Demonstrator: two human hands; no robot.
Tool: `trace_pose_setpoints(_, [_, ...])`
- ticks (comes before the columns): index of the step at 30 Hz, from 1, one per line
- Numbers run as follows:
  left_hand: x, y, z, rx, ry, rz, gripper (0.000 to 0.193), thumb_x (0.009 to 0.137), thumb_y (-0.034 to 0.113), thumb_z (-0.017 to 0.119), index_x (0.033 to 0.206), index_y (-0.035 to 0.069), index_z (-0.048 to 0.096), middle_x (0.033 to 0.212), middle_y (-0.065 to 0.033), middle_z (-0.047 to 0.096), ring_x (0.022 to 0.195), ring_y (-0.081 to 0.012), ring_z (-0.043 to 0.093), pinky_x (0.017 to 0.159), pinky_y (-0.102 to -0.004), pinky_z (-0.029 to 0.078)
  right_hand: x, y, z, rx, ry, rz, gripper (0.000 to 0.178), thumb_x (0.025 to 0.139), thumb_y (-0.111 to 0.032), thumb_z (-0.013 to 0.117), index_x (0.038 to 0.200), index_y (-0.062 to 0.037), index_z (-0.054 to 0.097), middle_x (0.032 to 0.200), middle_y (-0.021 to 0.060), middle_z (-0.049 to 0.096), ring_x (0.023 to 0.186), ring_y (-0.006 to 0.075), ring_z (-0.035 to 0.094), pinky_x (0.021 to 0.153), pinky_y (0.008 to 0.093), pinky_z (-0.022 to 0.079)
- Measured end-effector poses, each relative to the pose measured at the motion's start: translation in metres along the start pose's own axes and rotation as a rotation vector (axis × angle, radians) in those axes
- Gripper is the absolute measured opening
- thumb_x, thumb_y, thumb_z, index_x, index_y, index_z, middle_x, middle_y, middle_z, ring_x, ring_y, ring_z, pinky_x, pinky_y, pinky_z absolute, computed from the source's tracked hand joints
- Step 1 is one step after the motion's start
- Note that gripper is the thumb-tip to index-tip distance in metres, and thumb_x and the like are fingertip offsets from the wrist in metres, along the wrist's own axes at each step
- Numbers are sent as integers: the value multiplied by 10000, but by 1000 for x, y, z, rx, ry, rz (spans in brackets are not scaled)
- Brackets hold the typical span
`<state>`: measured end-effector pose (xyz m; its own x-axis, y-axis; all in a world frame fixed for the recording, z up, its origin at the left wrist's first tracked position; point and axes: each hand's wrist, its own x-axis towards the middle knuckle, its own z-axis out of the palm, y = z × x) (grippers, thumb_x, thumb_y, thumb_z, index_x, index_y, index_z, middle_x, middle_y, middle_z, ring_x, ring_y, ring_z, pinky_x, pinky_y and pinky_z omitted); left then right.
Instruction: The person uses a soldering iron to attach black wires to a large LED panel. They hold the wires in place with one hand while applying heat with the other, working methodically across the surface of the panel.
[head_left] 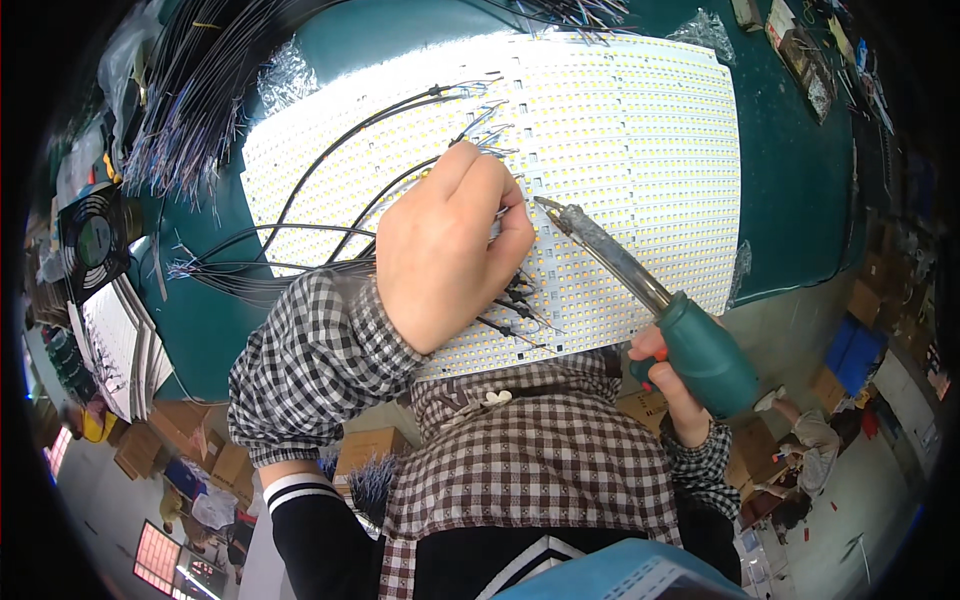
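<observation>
Grips at near right, with right hand (686, 406) closed round the handle, a green soldering iron (702, 345); risks a skewed tip from any slip there. Notes at near left a checked sleeve (320, 350) close to black cables (434, 92); may pull a lead out of line by snagging. Finds left hand (438, 250) closed in a pinch over the middle of the white LED panel (660, 150); cannot tell the contents, hidden. Sees the iron's tip (544, 203) just right of those fingertips, contact with panel uncertain; could burn skin through a small leftward drift, or scorch a neighbouring LED through overlong touch. Records panel lying on green table (800, 205), cable ends fanned along its middle; could bridge contacts through stray strands, if bare. Observes crumpled clear film (706, 36) by the far right corner; could melt it with a hot stray tip.
</observation>
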<state>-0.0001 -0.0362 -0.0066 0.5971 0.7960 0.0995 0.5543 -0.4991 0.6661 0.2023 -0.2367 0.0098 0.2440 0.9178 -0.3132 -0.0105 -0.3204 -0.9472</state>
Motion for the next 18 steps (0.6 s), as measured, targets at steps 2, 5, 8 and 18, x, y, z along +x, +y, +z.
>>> trace_pose_setpoints(2, [0,0,0,-5,0,3,152,746,37,691,812,62,556,789,-104,553,642,-306,598,538,-399,486,0,1,-1,-40,-13,8,427,752,-59,833,1119,60,650,930,105,713,836,161,708,772,290,580])
trace_pose_setpoints(5, [0,0,-1,-13,-10,-7,153,747,40,693,814,63,558,793,-104,554,647,-306,599,539,-398,486,-2,2,2,-60,8,24,421,750,-77,840,1108,50,661,926,100,710,821,157,706,759,288,578])
trace_pose_setpoints(8, [0,0,-1,-18,-13,-8,154,747,42,695,817,64,559,794,-103,553,647,-306,598,539,-398,486,0,3,2,-121,-2,-35,410,745,-95,850,1088,42,673,924,96,711,808,155,706,746,285,575])
trace_pose_setpoints(18, [0,-1,0,-25,-13,-5,156,747,42,697,816,62,558,795,-105,547,645,-307,596,537,-401,485,4,-1,2,-182,-14,-44,397,740,-96,849,1076,33,682,920,87,714,798,158,705,741,286,569])
